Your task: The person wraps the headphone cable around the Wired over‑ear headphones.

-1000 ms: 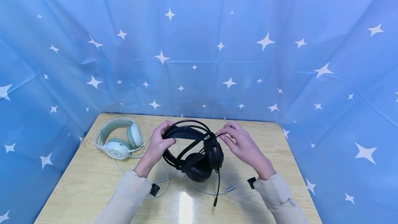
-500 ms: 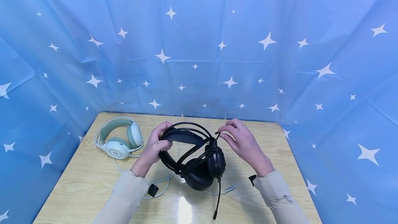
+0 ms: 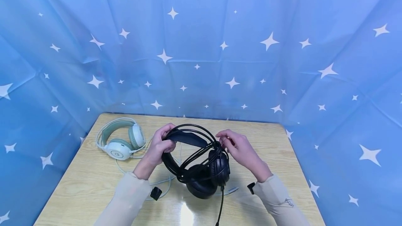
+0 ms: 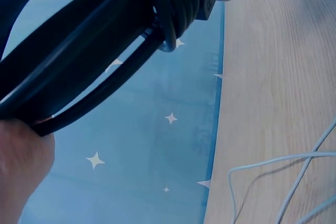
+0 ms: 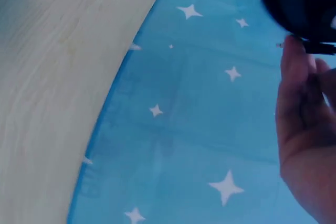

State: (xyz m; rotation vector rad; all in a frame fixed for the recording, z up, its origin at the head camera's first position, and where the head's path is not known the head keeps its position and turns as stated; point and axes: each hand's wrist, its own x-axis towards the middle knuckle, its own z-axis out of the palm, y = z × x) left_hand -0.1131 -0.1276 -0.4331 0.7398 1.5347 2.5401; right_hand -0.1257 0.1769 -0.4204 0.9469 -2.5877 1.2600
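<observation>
My left hand [image 3: 158, 145] grips the padded headband of a black headset [image 3: 202, 187], thumb and fingers around its left side. The headset is tilted above the table, ear cups low and its microphone boom [image 3: 221, 203] pointing down toward me. Several turns of its black cable [image 3: 195, 156] wrap across the headband and ear cup; in the left wrist view the coil [image 4: 181, 3] bunches tightly. My right hand [image 3: 240, 149] is at the upper ear cup, thumb and fingertips pinching the cable end, which they mostly hide.
A white and green headset [image 3: 117, 151] lies at the table's back left. Its pale cable [image 3: 161, 182] loops beneath the black headset, with the plug [image 3: 233, 190] to the right. A blue starry curtain [image 3: 201, 44] hangs behind the wooden table [image 3: 78, 184].
My right hand has lifted slightly, then dropped in against the ear cup, bringing the cable end with it. The black headset has shifted slightly toward me while my left hand keeps its grip.
</observation>
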